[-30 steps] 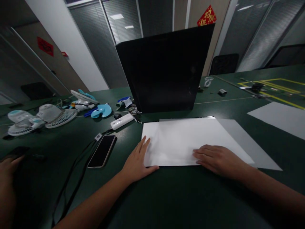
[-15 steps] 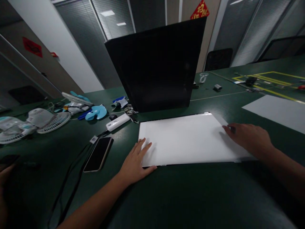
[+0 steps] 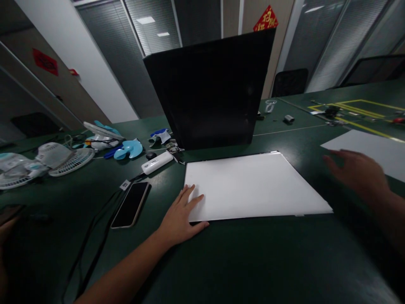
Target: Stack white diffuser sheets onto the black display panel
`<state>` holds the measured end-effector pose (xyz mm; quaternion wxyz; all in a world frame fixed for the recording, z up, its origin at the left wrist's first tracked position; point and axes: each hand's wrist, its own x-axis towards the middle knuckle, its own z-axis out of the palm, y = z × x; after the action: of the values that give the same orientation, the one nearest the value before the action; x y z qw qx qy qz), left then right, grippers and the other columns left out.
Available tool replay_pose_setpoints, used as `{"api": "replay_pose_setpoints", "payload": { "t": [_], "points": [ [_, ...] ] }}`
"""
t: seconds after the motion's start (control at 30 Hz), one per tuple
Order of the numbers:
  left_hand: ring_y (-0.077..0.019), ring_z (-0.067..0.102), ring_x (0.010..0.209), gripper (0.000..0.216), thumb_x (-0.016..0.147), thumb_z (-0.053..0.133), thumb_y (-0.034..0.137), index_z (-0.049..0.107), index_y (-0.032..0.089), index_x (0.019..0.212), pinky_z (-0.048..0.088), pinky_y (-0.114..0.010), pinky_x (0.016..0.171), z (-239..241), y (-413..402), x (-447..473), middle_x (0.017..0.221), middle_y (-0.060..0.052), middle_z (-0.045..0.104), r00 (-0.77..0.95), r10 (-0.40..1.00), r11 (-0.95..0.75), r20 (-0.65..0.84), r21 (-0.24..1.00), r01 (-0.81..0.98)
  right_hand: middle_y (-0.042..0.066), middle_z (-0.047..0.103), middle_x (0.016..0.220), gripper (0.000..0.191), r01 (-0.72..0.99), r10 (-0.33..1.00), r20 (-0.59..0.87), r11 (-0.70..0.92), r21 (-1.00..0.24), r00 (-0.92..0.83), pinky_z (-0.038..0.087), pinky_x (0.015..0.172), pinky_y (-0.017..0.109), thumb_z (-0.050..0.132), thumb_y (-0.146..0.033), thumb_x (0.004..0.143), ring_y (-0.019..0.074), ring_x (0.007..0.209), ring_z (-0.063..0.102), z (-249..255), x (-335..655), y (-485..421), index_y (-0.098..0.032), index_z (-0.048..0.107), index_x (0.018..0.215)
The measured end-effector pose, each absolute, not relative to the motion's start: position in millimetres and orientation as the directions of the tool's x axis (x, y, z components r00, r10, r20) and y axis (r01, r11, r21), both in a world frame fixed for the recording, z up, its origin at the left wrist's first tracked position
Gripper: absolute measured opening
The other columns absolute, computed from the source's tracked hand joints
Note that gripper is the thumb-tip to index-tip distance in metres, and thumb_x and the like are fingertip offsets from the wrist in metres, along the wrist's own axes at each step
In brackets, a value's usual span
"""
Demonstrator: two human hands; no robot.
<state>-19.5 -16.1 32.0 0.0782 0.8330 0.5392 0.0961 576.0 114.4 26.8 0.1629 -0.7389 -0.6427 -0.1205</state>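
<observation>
Left hand point(image 3: 179, 217) flat and spread, palm down, fingertips on the near-left corner of the white sheet point(image 3: 253, 185), heel on the green worktop point(image 3: 237, 261); grips nothing, only presses. Right hand point(image 3: 357, 173) off to the right, hovering above the worktop, fingers loosely open, clear of the sheet's right edge; blurred, so probably empty, no firmer than that.

Sheet lying flat in the middle of the worktop, just in front of a tall black board point(image 3: 211, 88) standing upright behind it. Second white sheet point(image 3: 370, 150) further right, beyond the right hand. Dark phone point(image 3: 130, 204) face up just left of the left hand, with a white oblong device point(image 3: 157, 162) and a cable behind it. Small desk fans point(image 3: 63, 156) and a blue fan blade point(image 3: 128, 148) at far left. Another person's hand point(image 3: 6, 223) at the left edge.

Judged by its look: thin, light and smooth, likely to slide on the worktop and to bend or crease if lifted by one corner. Hard to pick up from the middle, lying so flat. Best taken at an edge or corner, a fingertip worked under it, then supported from both sides.
</observation>
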Motion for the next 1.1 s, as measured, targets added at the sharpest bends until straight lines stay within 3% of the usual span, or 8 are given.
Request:
{"api": "replay_pose_setpoints", "payload": {
  "t": [0.07,0.13,0.23,0.5,0.67,0.77,0.9,1.1],
  "points": [
    [-0.0435,0.024,0.158,0.086,0.085,0.076,0.066,0.05,0.026,0.157,0.03,-0.064,0.125,31,-16,-20,0.173,-0.013,0.026,0.418,0.905,-0.425,0.079,0.227,0.876,0.023,0.051,0.155,0.093,0.983,0.889,0.42,-0.173,-0.063,0.183,0.038,0.11,0.062,0.021,-0.08,0.094,0.0463,0.146,0.041,13,627,123,-0.016,0.054,0.154],
    [-0.043,0.025,0.158,0.085,0.086,0.074,0.066,0.049,0.026,0.157,0.029,-0.064,0.125,29,-15,-21,0.173,-0.013,0.027,0.432,0.898,-0.44,0.087,0.222,0.87,0.031,0.043,0.158,0.104,0.912,0.855,0.32,-0.398,-0.103,0.409,0.03,0.11,0.07,0.028,-0.085,0.089,0.0495,0.15,0.032,-4,669,128,-0.01,0.051,0.157],
    [-0.0409,0.025,0.158,0.08,0.09,0.07,0.065,0.049,0.028,0.157,0.029,-0.063,0.126,27,-14,-21,0.172,-0.011,0.03,0.425,0.9,-0.436,0.098,0.219,0.873,0.04,0.045,0.149,0.109,0.788,0.786,0.094,-0.591,-0.174,0.611,0.03,0.099,0.076,0.032,-0.089,0.084,0.0553,0.141,0.038,-20,695,132,-0.008,0.057,0.151],
    [-0.0398,0.025,0.159,0.078,0.092,0.066,0.068,0.049,0.028,0.157,0.03,-0.063,0.125,31,-14,-18,0.171,-0.01,0.033,0.407,0.91,-0.414,0.076,0.217,0.884,0.023,0.049,0.154,0.086,0.883,0.872,0.135,-0.463,-0.079,0.47,0.045,0.089,0.057,0.023,-0.075,0.096,0.0466,0.129,0.049,-2,660,127,-0.022,0.055,0.156],
    [-0.0392,0.021,0.16,0.08,0.093,0.065,0.069,0.047,0.027,0.159,0.028,-0.063,0.126,32,-15,-18,0.172,-0.012,0.03,0.399,0.916,-0.397,0.036,0.21,0.893,0.022,0.06,0.141,0.084,0.892,0.878,0.16,-0.44,-0.104,0.452,0.045,0.083,0.049,0.023,-0.076,0.096,0.0399,0.117,0.058,2,656,129,-0.022,0.069,0.14],
    [-0.039,0.02,0.16,0.08,0.093,0.066,0.068,0.046,0.028,0.159,0.027,-0.063,0.126,31,-15,-18,0.173,-0.01,0.029,0.39,0.92,-0.389,0.038,0.212,0.897,0.026,0.049,0.154,0.102,0.873,0.851,0.193,-0.475,-0.112,0.488,0.041,0.094,0.056,0.023,-0.089,0.089,0.0443,0.133,0.048,0,659,133,-0.017,0.057,0.153],
    [-0.0386,0.018,0.161,0.08,0.093,0.065,0.068,0.046,0.026,0.159,0.025,-0.062,0.127,31,-15,-18,0.173,-0.012,0.028,0.395,0.918,-0.391,0.019,0.206,0.897,0.034,0.045,0.153,0.12,0.847,0.85,0.029,-0.519,-0.115,0.526,0.036,0.098,0.062,0.02,-0.095,0.083,0.0486,0.137,0.044,-6,662,137,-0.005,0.042,0.16],
    [-0.0372,0.017,0.161,0.08,0.094,0.066,0.066,0.046,0.025,0.16,0.023,-0.059,0.129,32,-14,-17,0.174,-0.011,0.026,0.398,0.917,-0.392,0.002,0.179,0.902,0.03,0.053,0.149,0.098,0.84,0.843,0.026,-0.532,-0.108,0.537,0.041,0.088,0.052,0.033,-0.082,0.093,0.0417,0.128,0.054,-13,665,144,-0.01,0.048,0.158]
  ]
}}
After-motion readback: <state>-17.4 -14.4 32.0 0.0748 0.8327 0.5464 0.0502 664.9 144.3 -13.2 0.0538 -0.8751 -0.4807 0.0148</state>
